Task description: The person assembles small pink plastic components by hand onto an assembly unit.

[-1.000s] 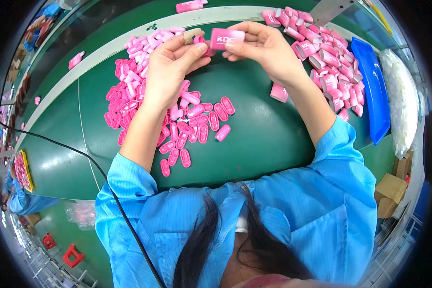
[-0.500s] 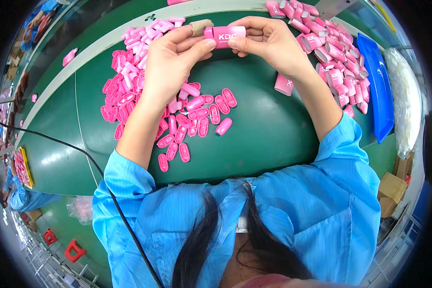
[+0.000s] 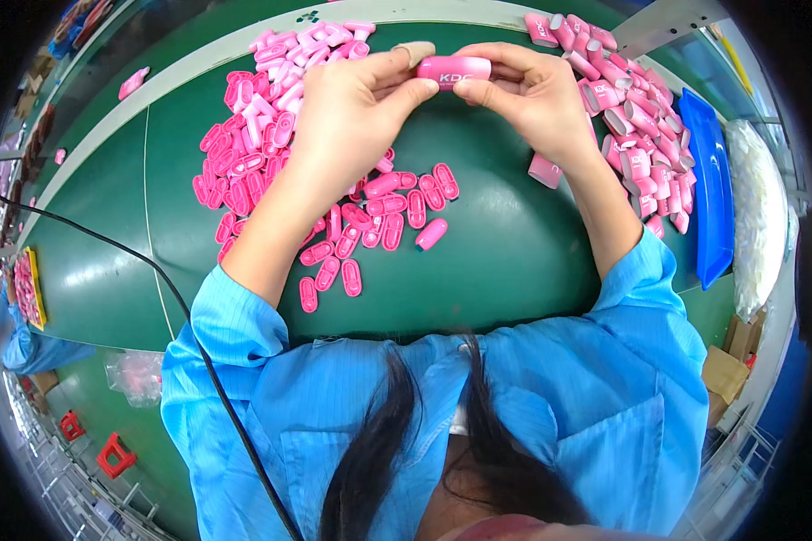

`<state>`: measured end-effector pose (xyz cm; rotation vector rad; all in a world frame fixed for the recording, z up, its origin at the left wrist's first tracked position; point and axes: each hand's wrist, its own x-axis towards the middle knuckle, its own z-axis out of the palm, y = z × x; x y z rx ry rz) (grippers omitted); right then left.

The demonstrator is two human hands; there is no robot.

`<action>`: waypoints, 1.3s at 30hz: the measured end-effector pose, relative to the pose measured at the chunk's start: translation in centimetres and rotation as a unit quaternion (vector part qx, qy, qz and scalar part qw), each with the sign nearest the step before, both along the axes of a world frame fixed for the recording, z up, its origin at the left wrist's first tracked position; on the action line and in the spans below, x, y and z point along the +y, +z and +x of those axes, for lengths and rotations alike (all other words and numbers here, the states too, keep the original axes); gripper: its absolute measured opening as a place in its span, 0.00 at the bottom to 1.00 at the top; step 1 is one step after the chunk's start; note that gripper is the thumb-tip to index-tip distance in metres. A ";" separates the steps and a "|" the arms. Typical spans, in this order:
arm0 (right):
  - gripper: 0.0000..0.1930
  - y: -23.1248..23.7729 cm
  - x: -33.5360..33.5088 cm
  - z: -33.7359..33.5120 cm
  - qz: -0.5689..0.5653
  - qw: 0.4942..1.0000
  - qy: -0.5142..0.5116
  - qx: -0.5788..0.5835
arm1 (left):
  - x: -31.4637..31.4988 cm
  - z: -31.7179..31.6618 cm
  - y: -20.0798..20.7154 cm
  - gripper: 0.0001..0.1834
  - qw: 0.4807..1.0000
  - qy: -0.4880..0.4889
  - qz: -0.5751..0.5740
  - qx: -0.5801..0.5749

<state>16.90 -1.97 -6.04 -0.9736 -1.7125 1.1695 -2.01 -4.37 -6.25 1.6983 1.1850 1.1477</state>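
Both of my hands hold one pink oblong plastic case (image 3: 454, 69) above the green work surface (image 3: 505, 261). My left hand (image 3: 352, 108) pinches its left end, with a tan finger cot on one fingertip. My right hand (image 3: 532, 95) grips its right end. Under my left hand lies a big heap of flat pink oval shells (image 3: 262, 135), with more shells (image 3: 383, 221) spread toward me. To the right of my right hand sits a pile of assembled pink cases (image 3: 636, 117).
A blue tray (image 3: 713, 180) stands at the right edge, with a clear bag of white material (image 3: 760, 216) beyond it. A black cable (image 3: 108, 252) crosses the left side. A single pink case (image 3: 543, 171) lies beside my right wrist. Red stools (image 3: 113, 451) stand on the floor lower left.
My hands stay together on the pink case; the case sits a little higher in view. Nothing was let go or picked up.
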 end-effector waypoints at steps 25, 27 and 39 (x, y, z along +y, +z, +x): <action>0.09 0.4 -3.2 -4.6 0.140 0.959 0.067 -0.236 | 0.8 -4.7 1.6 0.11 0.905 -0.035 -0.177 -0.386; 0.08 -0.7 -3.4 -4.5 0.096 0.952 0.095 -0.274 | 1.0 -5.1 0.9 0.11 0.905 -0.070 -0.164 -0.386; 0.09 -0.4 -4.0 -7.0 0.324 0.878 0.176 -0.305 | 1.4 -4.8 0.8 0.11 0.881 -0.082 -0.189 -0.426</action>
